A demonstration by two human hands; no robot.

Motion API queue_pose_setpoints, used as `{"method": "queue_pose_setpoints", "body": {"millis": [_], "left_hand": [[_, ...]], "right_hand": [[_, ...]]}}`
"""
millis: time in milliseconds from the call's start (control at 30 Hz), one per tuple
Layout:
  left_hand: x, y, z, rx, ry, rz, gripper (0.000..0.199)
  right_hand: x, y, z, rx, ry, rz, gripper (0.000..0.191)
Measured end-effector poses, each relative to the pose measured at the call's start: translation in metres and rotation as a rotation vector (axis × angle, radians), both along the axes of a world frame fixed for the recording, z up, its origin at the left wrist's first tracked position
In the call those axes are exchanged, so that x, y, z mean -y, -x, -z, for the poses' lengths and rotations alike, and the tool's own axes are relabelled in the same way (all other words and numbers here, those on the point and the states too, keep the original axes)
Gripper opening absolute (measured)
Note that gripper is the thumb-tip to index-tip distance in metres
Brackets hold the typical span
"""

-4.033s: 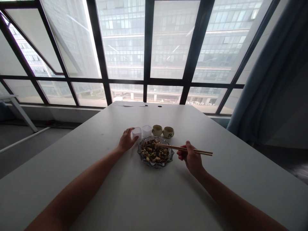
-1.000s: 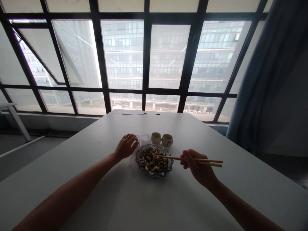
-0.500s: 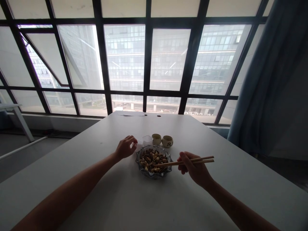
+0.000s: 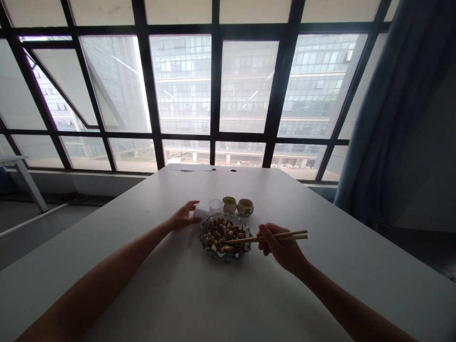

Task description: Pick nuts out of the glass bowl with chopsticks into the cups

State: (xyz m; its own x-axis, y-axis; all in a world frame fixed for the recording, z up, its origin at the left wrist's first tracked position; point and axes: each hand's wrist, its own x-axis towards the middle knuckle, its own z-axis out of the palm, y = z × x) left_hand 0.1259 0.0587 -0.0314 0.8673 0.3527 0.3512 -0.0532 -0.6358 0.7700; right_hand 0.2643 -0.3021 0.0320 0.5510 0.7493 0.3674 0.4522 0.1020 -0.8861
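A glass bowl with a wavy rim [image 4: 225, 257] holds a mix of nuts and seeds [image 4: 223, 233]. My right hand [image 4: 280, 248], to the right of the bowl, grips a pair of wooden chopsticks [image 4: 292, 235], their tips among the nuts. Behind the bowl on its left, my left hand [image 4: 184, 215] has thumb and fingers spread at the left side of a whitish translucent cup [image 4: 201, 210]; whether they touch it is unclear. Another clear cup [image 4: 215, 206] stands beside that one.
Two small cream cups, one plain [image 4: 230, 204] and one with a dark character [image 4: 245, 207], stand behind the bowl on the white table [image 4: 228, 304]. Paper [image 4: 195, 167] lies at the far edge. A blue curtain [image 4: 377, 114] hangs at right.
My left hand has opened from a curled shape and spread beside the whitish cup, which now shows more clearly. My right hand still holds the chopsticks in the nuts. The view has shifted slightly.
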Motion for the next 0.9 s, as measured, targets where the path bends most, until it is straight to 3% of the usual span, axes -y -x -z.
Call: {"method": "queue_pose_setpoints", "body": {"millis": [100,200,333,533,700,900], "left_hand": [[-0.003,0.003,-0.013,0.022,-0.097,-0.073,0.084],[-0.002,0.005,-0.023,0.055,-0.294,-0.136,0.082],[0.004,0.001,-0.022,0.058,-0.440,-0.191,0.081],[0.008,-0.004,-0.007,0.040,-0.399,-0.168,0.083],[0.007,0.004,-0.013,-0.018,-0.250,-0.124,0.082],[0.030,0.016,-0.024,0.301,-0.354,-0.340,0.039]], "right_hand": [[0.001,-0.001,0.001,0.069,-0.005,0.023,0.057],[0.001,-0.003,0.002,0.157,-0.047,0.084,0.053],[0.002,-0.005,0.003,0.243,-0.087,0.153,0.048],[-0.001,-0.003,0.005,0.346,-0.047,0.149,0.049],[-0.005,-0.004,0.005,0.162,0.004,0.081,0.052],[-0.007,-0.011,0.005,0.077,0.021,0.127,0.058]]}}
